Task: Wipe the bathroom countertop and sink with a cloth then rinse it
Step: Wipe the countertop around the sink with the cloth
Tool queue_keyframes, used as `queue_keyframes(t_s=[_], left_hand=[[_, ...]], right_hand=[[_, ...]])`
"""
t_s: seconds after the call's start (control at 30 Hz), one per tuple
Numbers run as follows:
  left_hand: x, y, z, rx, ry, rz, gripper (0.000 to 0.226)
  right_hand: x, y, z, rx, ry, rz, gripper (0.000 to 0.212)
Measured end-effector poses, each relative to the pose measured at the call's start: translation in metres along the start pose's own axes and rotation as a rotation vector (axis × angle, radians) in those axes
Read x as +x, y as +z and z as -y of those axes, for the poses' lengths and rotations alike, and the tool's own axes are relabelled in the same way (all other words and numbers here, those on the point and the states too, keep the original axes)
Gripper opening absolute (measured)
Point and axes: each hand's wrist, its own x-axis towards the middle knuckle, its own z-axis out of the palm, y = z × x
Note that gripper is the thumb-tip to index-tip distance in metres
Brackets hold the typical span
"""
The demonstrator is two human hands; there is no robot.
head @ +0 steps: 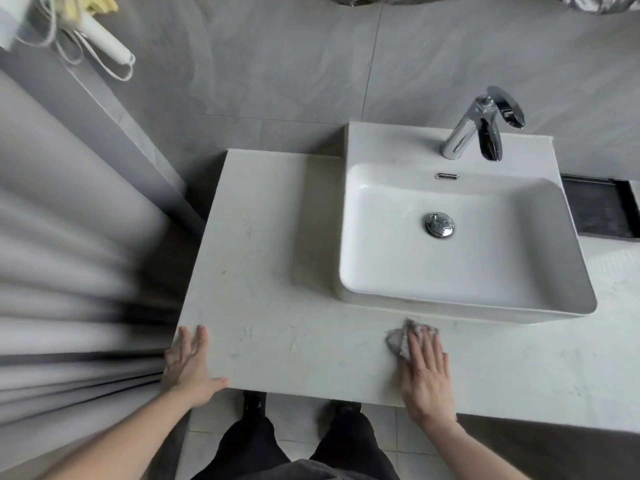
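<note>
A pale marbled countertop (270, 271) carries a white rectangular sink (467, 296) with a chrome drain (440, 224) and a chrome faucet (481, 128) at its back. A crumpled grey cloth (398, 341) lies on the counter just in front of the sink's front edge. My right hand (427, 379) presses flat on the cloth, fingers stretched over it. My left hand (188, 367) rests flat on the counter's front left corner, fingers spread, holding nothing.
A grey tiled wall (277, 64) rises behind the counter. A white pleated curtain (69, 271) hangs at the left. A white appliance with a cord (104, 39) hangs at the upper left. A dark tray (602, 207) sits right of the sink. My legs (298, 445) stand below the counter edge.
</note>
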Motion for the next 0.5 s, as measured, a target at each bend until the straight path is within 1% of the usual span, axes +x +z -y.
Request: queue_keyframes(t_s=[0.07, 0.13, 0.23, 0.3, 0.37, 0.43, 0.5], left_hand=[[-0.004, -0.005, 0.003, 0.007, 0.028, -0.02, 0.131], [-0.007, -0.009, 0.01, 0.011, 0.069, -0.044, 0.126], [-0.004, -0.014, 0.025, -0.008, 0.155, -0.062, 0.11], [0.004, -0.019, 0.04, -0.066, 0.213, -0.056, 0.096], [0.013, -0.023, 0.056, -0.131, 0.268, -0.063, 0.083], [0.022, -0.025, 0.07, -0.183, 0.314, -0.073, 0.081], [0.029, -0.027, 0.082, -0.241, 0.329, -0.052, 0.085]], right_hand=[[-0.004, 0.0, 0.003, 0.037, 0.16, -0.047, 0.063], [-0.005, 0.006, 0.018, 0.086, 0.306, -0.07, 0.065], [-0.001, 0.02, 0.052, 0.141, 0.463, -0.103, 0.067], [-0.001, 0.033, 0.081, 0.141, 0.481, -0.107, 0.069], [-0.005, 0.05, 0.113, 0.139, 0.436, -0.113, 0.069], [-0.012, 0.064, 0.149, 0.127, 0.365, -0.129, 0.068], [-0.02, 0.076, 0.188, 0.131, 0.288, -0.133, 0.068]])
